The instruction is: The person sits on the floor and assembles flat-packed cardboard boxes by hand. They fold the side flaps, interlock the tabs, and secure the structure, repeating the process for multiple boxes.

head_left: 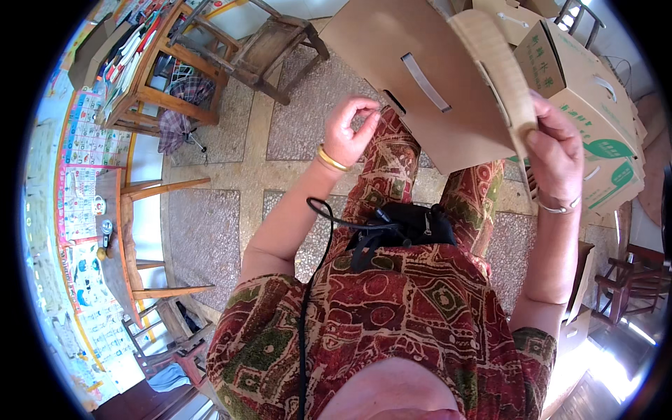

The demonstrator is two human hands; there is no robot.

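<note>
Stone floor in speckled slabs ran beneath a seated person. Wooden chairs stood at eleven o'clock, and a wooden tabletop at nine. Stacked printed cartons crowded two o'clock. The brown cardboard box rested on the knees at twelve. The right hand was clamped on its flap; the left hand pinched something too small to make out beside the box's near edge.
</note>
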